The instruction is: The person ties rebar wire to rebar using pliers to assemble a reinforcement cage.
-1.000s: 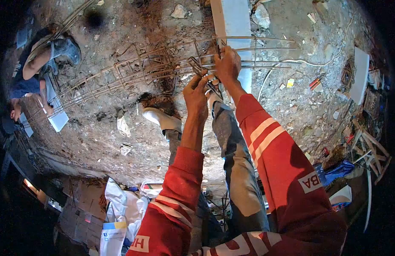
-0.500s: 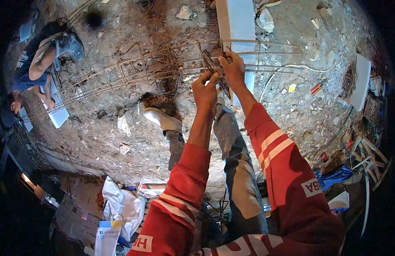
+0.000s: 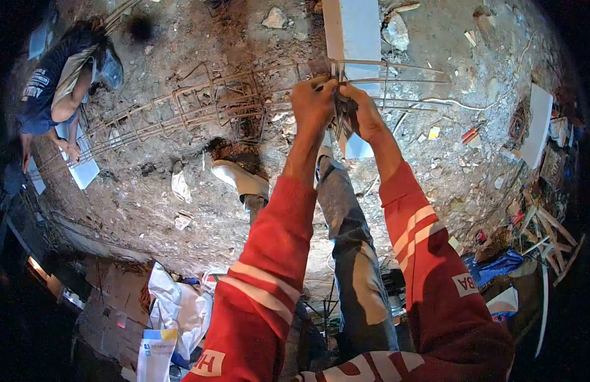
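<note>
A long rebar cage (image 3: pixel 180 105) of thin rusty bars and square ties runs from the left across to the right of centre. Around several dark metal rods or ties (image 3: pixel 339 114), my left hand (image 3: pixel 314 105) and my right hand (image 3: pixel 365 114) are both closed, close together over the cage. The fingers hide part of the bundle, so its exact shape is unclear. Beneath the hands and the cage lies a pale board (image 3: pixel 360 38).
At the far left a person (image 3: pixel 59 89) bends over the cage end, a hand near a white board (image 3: pixel 83 169). Pliers with red handles (image 3: pixel 470 134), another board (image 3: pixel 538 124), stacked wood (image 3: pixel 550 232) and white sacks (image 3: pixel 180 309) lie around.
My left hand has moved up and right, my right hand slightly down and right, and the dark rods now stand more upright. The other person has shifted posture.
</note>
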The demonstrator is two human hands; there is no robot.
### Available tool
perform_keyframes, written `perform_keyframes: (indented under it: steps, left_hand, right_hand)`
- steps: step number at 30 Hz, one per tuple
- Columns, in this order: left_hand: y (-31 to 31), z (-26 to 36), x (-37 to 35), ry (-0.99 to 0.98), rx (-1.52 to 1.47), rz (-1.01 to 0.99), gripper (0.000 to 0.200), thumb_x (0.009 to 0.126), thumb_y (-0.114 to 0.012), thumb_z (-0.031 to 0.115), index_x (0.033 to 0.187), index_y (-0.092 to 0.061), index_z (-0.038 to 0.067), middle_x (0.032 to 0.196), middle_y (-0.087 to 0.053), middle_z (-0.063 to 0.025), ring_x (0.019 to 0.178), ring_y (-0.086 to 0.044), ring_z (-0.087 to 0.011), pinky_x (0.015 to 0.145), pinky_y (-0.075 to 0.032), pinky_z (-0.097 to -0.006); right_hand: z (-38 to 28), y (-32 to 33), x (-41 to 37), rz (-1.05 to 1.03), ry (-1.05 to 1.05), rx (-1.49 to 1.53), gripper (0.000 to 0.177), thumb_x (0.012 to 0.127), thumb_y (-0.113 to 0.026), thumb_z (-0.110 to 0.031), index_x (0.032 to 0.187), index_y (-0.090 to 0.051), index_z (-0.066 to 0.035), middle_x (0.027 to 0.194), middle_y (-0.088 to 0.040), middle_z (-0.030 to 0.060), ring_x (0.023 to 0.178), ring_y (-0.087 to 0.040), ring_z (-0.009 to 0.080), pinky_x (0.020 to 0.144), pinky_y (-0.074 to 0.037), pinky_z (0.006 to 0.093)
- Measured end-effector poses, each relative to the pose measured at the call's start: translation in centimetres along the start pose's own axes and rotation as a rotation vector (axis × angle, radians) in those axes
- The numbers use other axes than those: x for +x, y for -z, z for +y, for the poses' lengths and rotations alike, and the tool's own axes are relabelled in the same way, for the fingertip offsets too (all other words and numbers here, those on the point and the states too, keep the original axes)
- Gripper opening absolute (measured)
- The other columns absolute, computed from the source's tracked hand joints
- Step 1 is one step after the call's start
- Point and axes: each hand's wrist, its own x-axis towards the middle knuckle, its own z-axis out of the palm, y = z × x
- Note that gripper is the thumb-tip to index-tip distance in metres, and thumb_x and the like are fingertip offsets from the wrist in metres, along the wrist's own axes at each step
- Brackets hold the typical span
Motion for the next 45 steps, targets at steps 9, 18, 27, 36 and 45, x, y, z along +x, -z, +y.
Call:
perform_keyframes:
  steps: [9,18,27,36,45]
  left_hand:
    - [-0.3,-2.6,-3.3,-0.162,-0.027,0.156,0.033,0.082,-0.073,0.027,0.1,-0.072,0.0,0.092,-0.068,-0.0129,0.066,-0.059,-0.0149,0.061,-0.047,-0.0297]
    - [2.7,-5.3,-6.0,0.005,-0.277,-0.007,0.043,0.089,-0.064,0.017,0.128,-0.055,0.002,0.117,-0.062,-0.012,0.104,-0.059,-0.0203,0.089,-0.048,-0.031]
    - [-1.0,-2.8,-1.2,-0.118,-0.019,-0.024,0.029,0.088,-0.065,0.022,0.108,-0.062,0.001,0.098,-0.068,-0.0139,0.088,-0.064,-0.0195,0.076,-0.05,-0.0313]
    - [-2.2,-1.5,-0.2,-0.029,-0.111,-0.007,0.029,0.086,-0.065,0.025,0.099,-0.062,0.0,0.093,-0.067,-0.0155,0.08,-0.066,-0.0239,0.07,-0.05,-0.0346]
    - [-1.4,-0.7,-0.4,-0.08,0.151,0.163,0.027,0.09,-0.052,0.021,0.094,-0.061,-0.003,0.082,-0.063,-0.023,0.075,-0.061,-0.0385,0.071,-0.046,-0.0468]
  right_hand:
    - [1.6,0.9,1.3,-0.058,0.071,0.001,0.025,0.087,-0.062,-0.017,0.109,-0.061,-0.004,0.089,-0.064,0.0036,0.071,-0.061,0.0106,0.063,-0.05,0.0218]
    - [0.0,-1.6,-0.7,-0.041,0.032,-0.108,0.035,0.09,-0.057,-0.03,0.111,-0.063,-0.003,0.092,-0.067,0.0051,0.082,-0.064,0.0131,0.069,-0.049,0.0254]
    - [0.0,-0.2,-0.3,0.163,0.081,-0.211,0.024,0.092,-0.058,-0.015,0.109,-0.065,0.0,0.09,-0.065,0.0048,0.073,-0.055,0.0081,0.065,-0.045,0.024]
    - [0.5,0.2,-0.1,0.254,0.092,-0.287,0.028,0.092,-0.057,-0.01,0.114,-0.061,0.007,0.092,-0.067,0.0068,0.077,-0.059,0.009,0.066,-0.047,0.0222]
    - [1.3,-0.9,1.7,0.351,0.363,-0.54,0.024,0.085,-0.063,-0.014,0.101,-0.065,0.004,0.087,-0.069,0.016,0.078,-0.066,0.021,0.071,-0.052,0.0315]
